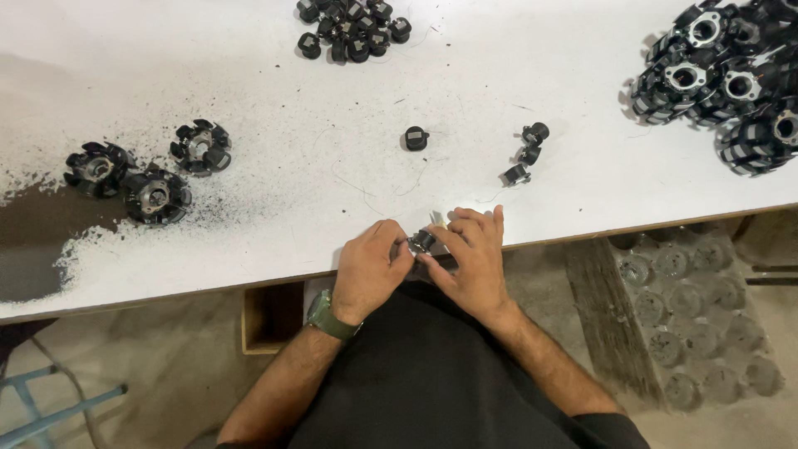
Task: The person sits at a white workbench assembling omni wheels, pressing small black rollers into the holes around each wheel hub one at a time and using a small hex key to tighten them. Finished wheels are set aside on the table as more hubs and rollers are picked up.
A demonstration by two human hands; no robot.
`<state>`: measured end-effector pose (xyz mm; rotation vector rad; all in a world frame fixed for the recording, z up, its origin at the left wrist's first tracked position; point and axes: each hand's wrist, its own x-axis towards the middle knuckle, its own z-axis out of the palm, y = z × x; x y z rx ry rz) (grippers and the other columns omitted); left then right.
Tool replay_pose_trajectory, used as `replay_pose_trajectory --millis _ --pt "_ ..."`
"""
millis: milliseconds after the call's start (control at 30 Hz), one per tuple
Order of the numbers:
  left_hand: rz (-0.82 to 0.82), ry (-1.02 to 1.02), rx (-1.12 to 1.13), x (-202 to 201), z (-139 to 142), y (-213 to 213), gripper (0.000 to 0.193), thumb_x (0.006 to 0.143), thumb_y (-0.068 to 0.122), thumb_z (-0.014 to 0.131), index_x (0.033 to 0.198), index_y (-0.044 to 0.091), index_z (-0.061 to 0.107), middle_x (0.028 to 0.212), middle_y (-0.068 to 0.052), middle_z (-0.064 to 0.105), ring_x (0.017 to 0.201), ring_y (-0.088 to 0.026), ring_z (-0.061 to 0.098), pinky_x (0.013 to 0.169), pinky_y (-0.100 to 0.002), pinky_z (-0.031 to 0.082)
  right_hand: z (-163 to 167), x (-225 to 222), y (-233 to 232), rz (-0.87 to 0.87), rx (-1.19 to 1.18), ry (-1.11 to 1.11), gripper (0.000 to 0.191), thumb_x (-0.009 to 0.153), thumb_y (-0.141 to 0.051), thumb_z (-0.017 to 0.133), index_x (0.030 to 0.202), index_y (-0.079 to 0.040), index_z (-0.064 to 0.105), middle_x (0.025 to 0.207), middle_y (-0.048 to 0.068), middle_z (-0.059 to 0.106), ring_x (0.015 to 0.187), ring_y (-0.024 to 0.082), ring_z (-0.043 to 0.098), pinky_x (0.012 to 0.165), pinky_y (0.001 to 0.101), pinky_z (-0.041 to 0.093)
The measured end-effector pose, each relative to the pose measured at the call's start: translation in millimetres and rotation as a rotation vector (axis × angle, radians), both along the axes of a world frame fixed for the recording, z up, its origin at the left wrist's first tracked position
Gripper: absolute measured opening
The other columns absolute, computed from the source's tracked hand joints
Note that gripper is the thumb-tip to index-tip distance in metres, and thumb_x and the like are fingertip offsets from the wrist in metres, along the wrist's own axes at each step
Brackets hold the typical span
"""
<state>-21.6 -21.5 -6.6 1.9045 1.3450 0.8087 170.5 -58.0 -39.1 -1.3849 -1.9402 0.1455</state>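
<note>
At the near edge of the white table [332, 216], my left hand [372, 268] and my right hand [472, 254] meet around one small black part [421, 241]. Fingers of both hands pinch it, just over the table's rim. A green watch [326, 316] sits on my left wrist. One small black piece [416, 138] lies alone in the middle of the table, and three more small black pieces [525, 155] lie to the right of it, a little beyond my hands.
Three round black stator-like parts [154, 195] lie at the left among dark dust. A heap of larger black round parts [727, 79] fills the far right. Small black pieces are clustered [353, 29] at the top. A clear moulded tray [694, 324] sits on the floor, right.
</note>
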Motion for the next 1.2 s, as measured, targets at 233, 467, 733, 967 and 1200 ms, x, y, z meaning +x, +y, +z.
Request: replay_pose_trajectory --millis 233,467,733,967,1200 --pt "-0.019 -0.04 0.066 7.7 -7.6 -0.9 0.012 0.084 0.01 0.07 0.082 0.007 0.059 0.076 -0.008 0.067 0.061 -0.025 0.065 0.054 -0.04 0.051 -11.2 -4.2 -11.4 0.12 0.116 0.232 0.035 0.085 0.005 0.071 0.116 -0.008 0.062 0.109 0.01 0.064 0.115 0.031 0.064 0.127 0.0612 0.026" --pt "-0.019 -0.131 0.131 10.1 -16.6 -3.4 0.012 0.084 0.008 0.07 0.082 0.006 0.058 0.076 -0.008 0.065 0.063 -0.024 0.064 0.055 -0.038 0.052 -14.7 -9.5 -9.9 0.099 0.11 0.231 0.033 0.084 0.006 0.074 0.113 -0.005 0.061 0.106 0.012 0.066 0.108 0.03 0.067 0.124 0.0615 0.031" --pt "-0.073 -0.207 0.067 9.8 -13.3 -2.1 0.01 0.086 0.007 0.068 0.09 0.005 0.06 0.082 -0.008 0.065 0.069 -0.023 0.066 0.061 -0.036 0.054 -10.4 -6.3 -7.5 0.133 0.105 0.2 0.031 0.087 0.006 0.073 0.113 -0.006 0.063 0.105 0.01 0.065 0.111 0.029 0.067 0.126 0.0593 0.034" --pt "-0.042 0.221 0.271 1.2 10.3 60.8 0.04 0.088 0.027 0.074 0.118 0.004 0.06 0.11 -0.014 0.065 0.086 -0.027 0.066 0.07 -0.041 0.055 0.8 26.5 15.9 -0.138 0.214 0.267 0.03 0.096 0.005 0.065 0.122 -0.006 0.057 0.112 0.013 0.065 0.102 0.026 0.066 0.128 0.0599 0.03" --pt "-0.033 0.459 0.033 46.5 32.5 133.1 0.05 0.092 0.042 0.073 0.122 0.005 0.059 0.1 -0.015 0.065 0.084 -0.029 0.066 0.07 -0.044 0.054 -7.1 -25.5 16.1 0.468 -0.015 0.139 0.031 0.086 0.004 0.069 0.114 -0.008 0.063 0.11 0.013 0.063 0.113 0.032 0.062 0.12 0.0549 0.037"
